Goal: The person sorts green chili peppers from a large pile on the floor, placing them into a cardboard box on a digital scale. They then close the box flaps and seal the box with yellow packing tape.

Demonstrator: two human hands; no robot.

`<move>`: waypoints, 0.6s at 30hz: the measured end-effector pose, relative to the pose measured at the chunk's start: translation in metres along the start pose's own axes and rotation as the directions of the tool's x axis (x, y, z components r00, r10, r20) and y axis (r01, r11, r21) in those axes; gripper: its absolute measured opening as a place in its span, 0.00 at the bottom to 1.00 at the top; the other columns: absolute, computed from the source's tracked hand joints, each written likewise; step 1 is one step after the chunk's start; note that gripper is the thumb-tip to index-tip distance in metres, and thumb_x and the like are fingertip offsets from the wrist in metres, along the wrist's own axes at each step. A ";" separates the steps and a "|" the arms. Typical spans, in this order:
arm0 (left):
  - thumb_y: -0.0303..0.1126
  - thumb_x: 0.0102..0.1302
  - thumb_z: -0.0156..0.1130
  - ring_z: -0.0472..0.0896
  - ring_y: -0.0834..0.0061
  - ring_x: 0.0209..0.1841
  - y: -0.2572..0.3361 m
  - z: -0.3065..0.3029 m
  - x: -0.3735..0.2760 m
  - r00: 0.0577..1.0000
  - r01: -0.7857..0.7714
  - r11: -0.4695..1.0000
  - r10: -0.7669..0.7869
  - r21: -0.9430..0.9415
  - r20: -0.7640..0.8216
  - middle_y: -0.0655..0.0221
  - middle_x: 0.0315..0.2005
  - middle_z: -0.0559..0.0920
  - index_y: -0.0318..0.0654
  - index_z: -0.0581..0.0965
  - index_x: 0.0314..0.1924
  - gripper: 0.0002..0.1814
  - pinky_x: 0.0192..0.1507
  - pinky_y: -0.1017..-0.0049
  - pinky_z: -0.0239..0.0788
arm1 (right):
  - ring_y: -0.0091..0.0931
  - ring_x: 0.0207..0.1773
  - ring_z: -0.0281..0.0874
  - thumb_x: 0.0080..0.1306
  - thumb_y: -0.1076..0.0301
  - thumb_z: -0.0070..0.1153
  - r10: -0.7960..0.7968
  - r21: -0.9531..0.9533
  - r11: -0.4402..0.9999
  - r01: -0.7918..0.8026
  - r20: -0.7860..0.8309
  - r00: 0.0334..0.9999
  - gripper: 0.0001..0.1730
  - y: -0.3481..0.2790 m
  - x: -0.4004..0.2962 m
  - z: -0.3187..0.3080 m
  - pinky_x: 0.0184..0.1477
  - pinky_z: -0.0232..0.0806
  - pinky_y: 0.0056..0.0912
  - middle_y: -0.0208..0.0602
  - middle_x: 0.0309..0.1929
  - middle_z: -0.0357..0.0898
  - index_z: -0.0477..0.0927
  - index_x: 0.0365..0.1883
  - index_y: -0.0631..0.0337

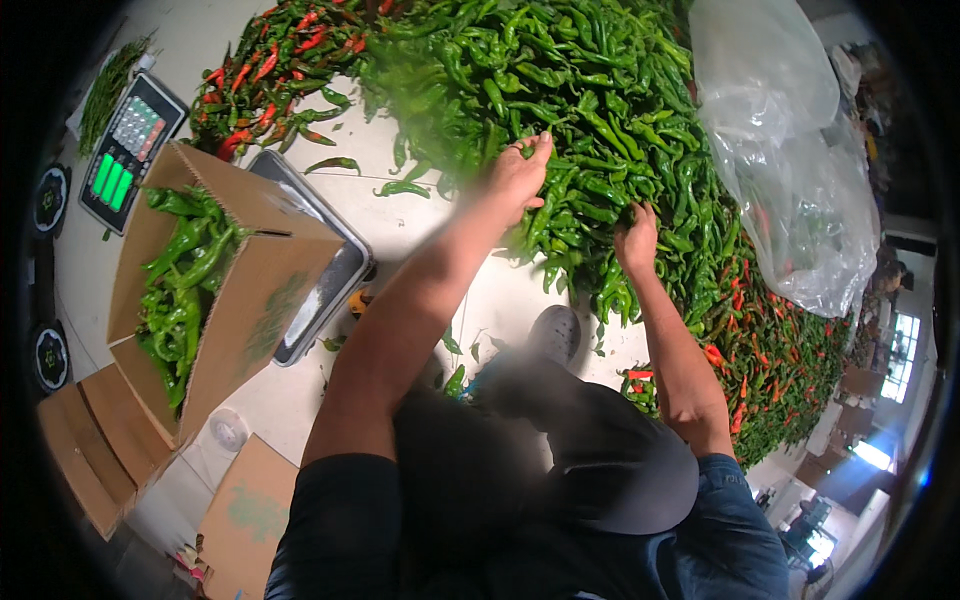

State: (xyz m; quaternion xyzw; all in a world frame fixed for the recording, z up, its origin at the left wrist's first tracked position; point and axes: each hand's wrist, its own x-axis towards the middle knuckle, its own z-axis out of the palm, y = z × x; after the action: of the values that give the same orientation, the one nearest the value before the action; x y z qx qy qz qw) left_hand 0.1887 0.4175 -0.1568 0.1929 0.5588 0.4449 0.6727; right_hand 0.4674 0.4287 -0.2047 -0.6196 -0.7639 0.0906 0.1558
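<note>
A large heap of long green peppers point(585, 97) lies on the pale floor before me. My left hand point(523, 174) is over the near part of the heap, with a bit of green between thumb and fingers; whether it grips a pepper I cannot tell. To its right, my right hand point(637, 238) touches the peppers at the heap's near edge, its fingertips partly hidden among them. An open cardboard box point(247, 300) with green peppers point(184, 277) in it rests tilted on the platform of a scale point(322, 300) at the left.
The scale's display unit point(131, 154) stands behind the box. Red and green peppers point(277, 67) lie at the back left, more point(765, 360) at the right. Clear plastic sheeting point(787, 165) covers part of the heap. A tape roll point(229, 429) and flattened cardboard point(251, 517) lie at the lower left.
</note>
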 end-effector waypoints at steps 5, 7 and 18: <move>0.66 0.73 0.52 0.82 0.76 0.28 0.033 -0.049 -0.070 0.997 -0.052 0.959 0.036 -0.279 -0.063 0.57 0.42 0.85 0.32 0.71 0.63 0.41 0.22 0.79 0.69 | 0.55 0.66 0.71 0.56 0.79 0.58 -0.033 0.015 0.999 0.032 0.037 0.999 0.29 0.013 -0.011 0.004 0.69 0.65 0.48 0.65 0.62 0.74 0.76 0.59 0.74; 0.51 0.75 0.63 0.81 0.77 0.28 0.048 -0.059 -0.119 0.962 -0.271 0.915 0.245 -0.300 -0.123 0.60 0.39 0.84 0.31 0.75 0.59 0.29 0.24 0.78 0.70 | 0.54 0.61 0.76 0.56 0.79 0.58 0.069 -0.040 0.997 -0.067 0.041 0.997 0.28 0.025 -0.021 0.006 0.65 0.69 0.48 0.64 0.55 0.80 0.77 0.58 0.72; 0.31 0.56 0.76 0.75 0.62 0.66 0.139 -0.256 -0.426 0.559 -0.048 0.196 0.818 0.979 -0.136 0.56 0.64 0.77 0.38 0.75 0.66 0.36 0.67 0.70 0.65 | 0.51 0.53 0.82 0.56 0.71 0.59 0.130 -0.053 0.991 -0.125 0.104 0.986 0.23 -0.005 -0.008 -0.003 0.57 0.73 0.47 0.58 0.50 0.84 0.82 0.52 0.69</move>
State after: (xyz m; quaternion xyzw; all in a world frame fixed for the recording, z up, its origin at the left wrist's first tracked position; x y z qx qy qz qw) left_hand -0.0922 0.0839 0.1184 0.5237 0.8050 0.2778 0.0229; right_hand 0.4657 0.4195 -0.2012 -0.6649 -0.7318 0.1158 0.0940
